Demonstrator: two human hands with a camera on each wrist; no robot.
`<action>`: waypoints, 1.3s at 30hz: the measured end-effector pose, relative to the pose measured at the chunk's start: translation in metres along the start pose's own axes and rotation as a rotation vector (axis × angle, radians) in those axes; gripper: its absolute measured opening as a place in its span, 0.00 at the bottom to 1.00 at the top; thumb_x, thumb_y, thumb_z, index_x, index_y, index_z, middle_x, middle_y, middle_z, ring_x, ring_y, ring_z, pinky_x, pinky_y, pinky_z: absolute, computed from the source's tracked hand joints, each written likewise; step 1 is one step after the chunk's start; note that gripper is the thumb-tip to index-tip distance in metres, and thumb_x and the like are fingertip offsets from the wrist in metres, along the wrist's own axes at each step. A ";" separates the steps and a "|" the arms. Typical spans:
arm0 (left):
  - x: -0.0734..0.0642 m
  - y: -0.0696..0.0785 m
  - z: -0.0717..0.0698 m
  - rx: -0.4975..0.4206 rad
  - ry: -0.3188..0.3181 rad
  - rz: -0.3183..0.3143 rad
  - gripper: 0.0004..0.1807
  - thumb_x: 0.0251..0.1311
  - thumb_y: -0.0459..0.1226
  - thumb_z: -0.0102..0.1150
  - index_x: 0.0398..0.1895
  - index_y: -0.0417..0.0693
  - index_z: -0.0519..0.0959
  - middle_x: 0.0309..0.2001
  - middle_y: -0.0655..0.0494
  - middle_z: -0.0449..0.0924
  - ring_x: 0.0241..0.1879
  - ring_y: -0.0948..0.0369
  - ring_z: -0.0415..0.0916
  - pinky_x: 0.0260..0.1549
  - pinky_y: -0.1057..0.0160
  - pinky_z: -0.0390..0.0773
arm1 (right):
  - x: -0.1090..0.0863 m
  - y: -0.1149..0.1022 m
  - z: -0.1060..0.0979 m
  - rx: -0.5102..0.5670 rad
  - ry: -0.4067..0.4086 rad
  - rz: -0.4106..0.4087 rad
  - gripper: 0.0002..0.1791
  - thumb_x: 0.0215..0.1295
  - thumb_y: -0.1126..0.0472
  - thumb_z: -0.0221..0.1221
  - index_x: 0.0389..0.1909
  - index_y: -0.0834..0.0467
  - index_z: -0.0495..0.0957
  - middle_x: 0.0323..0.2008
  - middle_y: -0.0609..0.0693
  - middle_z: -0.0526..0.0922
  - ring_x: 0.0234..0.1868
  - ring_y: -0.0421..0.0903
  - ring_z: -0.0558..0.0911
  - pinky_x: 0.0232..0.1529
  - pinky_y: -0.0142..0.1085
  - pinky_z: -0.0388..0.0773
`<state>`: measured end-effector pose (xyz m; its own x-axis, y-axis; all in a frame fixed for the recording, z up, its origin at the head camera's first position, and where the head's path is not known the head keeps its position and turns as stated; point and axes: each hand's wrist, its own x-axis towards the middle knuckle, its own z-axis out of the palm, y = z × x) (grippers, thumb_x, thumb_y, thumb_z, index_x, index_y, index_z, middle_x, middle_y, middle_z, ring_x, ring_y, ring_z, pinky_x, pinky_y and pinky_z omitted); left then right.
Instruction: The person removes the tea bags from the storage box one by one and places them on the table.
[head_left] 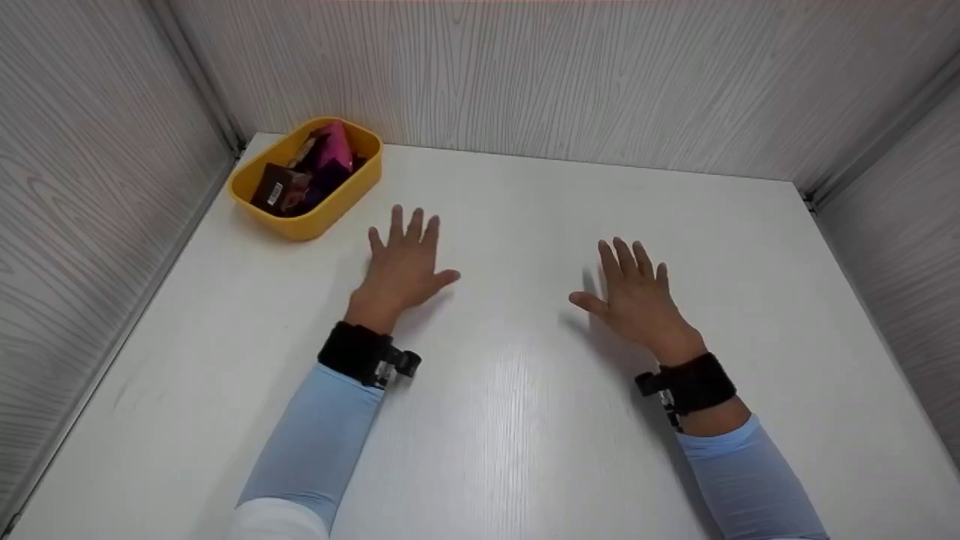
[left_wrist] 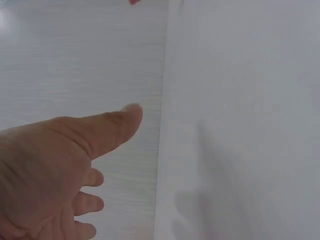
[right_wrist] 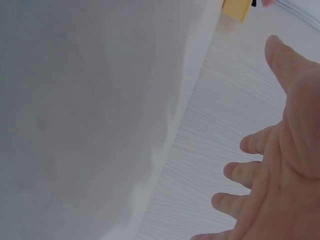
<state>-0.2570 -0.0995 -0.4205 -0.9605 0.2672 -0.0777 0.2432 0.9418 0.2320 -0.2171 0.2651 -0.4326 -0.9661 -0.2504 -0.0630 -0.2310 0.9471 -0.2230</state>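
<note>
My left hand is spread palm down over the white table, its thumb pointing right and nothing in its grasp. To the right, my right hand has its fingers spread too, the thumb pointing left, and it holds nothing. Shadows of both hands fall on the tabletop. Nearest to the left hand is a yellow bin, just beyond its fingertips to the upper left. Inside lie a dark brown packet with a barcode and a bright pink packet, partly overlapping other dark packaging.
A pale wood-grain panel stands along the table's back edge. Similar panels rise at the left and right. Each wrist wears a black strap with a small camera. A corner of the bin shows in the right wrist view.
</note>
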 end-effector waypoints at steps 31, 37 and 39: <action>-0.043 -0.026 -0.022 0.051 0.159 -0.084 0.08 0.74 0.28 0.51 0.47 0.30 0.78 0.40 0.32 0.83 0.44 0.37 0.83 0.45 0.38 0.84 | 0.007 -0.012 0.002 -0.012 0.025 -0.048 0.55 0.77 0.29 0.49 0.85 0.64 0.44 0.84 0.66 0.46 0.84 0.69 0.41 0.75 0.75 0.48; -0.059 0.012 -0.021 0.107 0.047 0.007 0.12 0.75 0.29 0.55 0.56 0.32 0.77 0.42 0.36 0.85 0.43 0.42 0.83 0.51 0.40 0.84 | 0.005 -0.010 0.003 -0.025 0.038 -0.052 0.54 0.77 0.29 0.49 0.84 0.65 0.45 0.84 0.67 0.47 0.84 0.69 0.42 0.75 0.74 0.49; -0.065 0.024 -0.022 0.092 0.010 0.040 0.12 0.75 0.29 0.56 0.57 0.32 0.77 0.42 0.37 0.84 0.42 0.44 0.83 0.50 0.44 0.86 | 0.004 -0.009 0.003 -0.021 0.043 -0.054 0.54 0.77 0.30 0.50 0.84 0.65 0.45 0.84 0.67 0.47 0.84 0.69 0.42 0.75 0.75 0.50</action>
<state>-0.1915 -0.0985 -0.3887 -0.9510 0.3032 -0.0607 0.2922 0.9454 0.1444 -0.2189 0.2547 -0.4335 -0.9561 -0.2928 -0.0092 -0.2848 0.9365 -0.2046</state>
